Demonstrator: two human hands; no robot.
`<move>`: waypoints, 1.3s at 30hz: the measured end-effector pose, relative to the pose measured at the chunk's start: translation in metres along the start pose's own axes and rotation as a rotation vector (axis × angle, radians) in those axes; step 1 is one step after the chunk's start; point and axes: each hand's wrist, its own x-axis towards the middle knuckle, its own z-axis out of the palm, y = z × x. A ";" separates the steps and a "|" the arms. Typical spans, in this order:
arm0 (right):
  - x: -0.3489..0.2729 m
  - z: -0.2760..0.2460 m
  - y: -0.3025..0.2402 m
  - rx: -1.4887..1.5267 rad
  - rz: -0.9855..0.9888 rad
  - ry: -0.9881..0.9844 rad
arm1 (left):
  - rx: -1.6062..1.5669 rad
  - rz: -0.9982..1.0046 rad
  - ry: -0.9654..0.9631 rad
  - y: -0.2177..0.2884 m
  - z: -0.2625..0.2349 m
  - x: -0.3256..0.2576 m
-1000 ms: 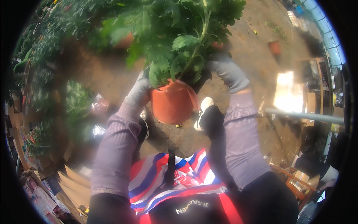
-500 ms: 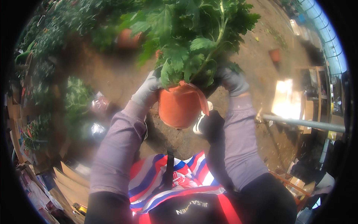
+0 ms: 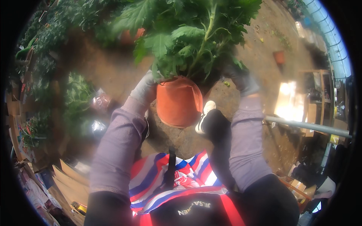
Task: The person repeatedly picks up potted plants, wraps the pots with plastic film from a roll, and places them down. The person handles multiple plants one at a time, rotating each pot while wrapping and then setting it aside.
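Observation:
A leafy green plant (image 3: 205, 35) with a thick pale stem rises from an orange-brown pot (image 3: 179, 103) in front of me. My left hand (image 3: 146, 87), in a pale grey glove, is closed on the pot's left rim, its fingertips hidden by leaves. On the other side, my right hand (image 3: 244, 81), gloved too, is a little apart from the pot, beside the lower leaves. Shadow and foliage hide its fingers, so I cannot see whether they grip anything.
Brown ground lies below, with my shoe (image 3: 205, 118) just right of the pot. More potted greenery stands at the upper left. Clear plastic bundles (image 3: 100, 101) lie at the left. A grey pipe (image 3: 309, 126) juts in from the right, and a small orange pot (image 3: 279, 57) stands beyond.
The pot has shifted slightly left and turned; the loose-looking flap on its right side no longer sticks out. My right hand has moved right, farther from the pot.

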 end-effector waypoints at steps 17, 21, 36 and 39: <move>0.000 0.032 0.018 0.243 0.458 0.081 | -0.010 -0.102 0.002 -0.003 0.016 0.006; -0.001 0.013 0.013 0.272 0.502 0.056 | 0.070 -0.029 -0.059 -0.002 0.010 0.003; -0.012 0.053 0.051 0.536 0.638 0.303 | 0.151 -0.075 -0.019 -0.007 -0.008 0.001; -0.009 0.029 0.058 -0.152 0.645 0.127 | 0.108 -0.090 -0.030 -0.009 -0.014 0.000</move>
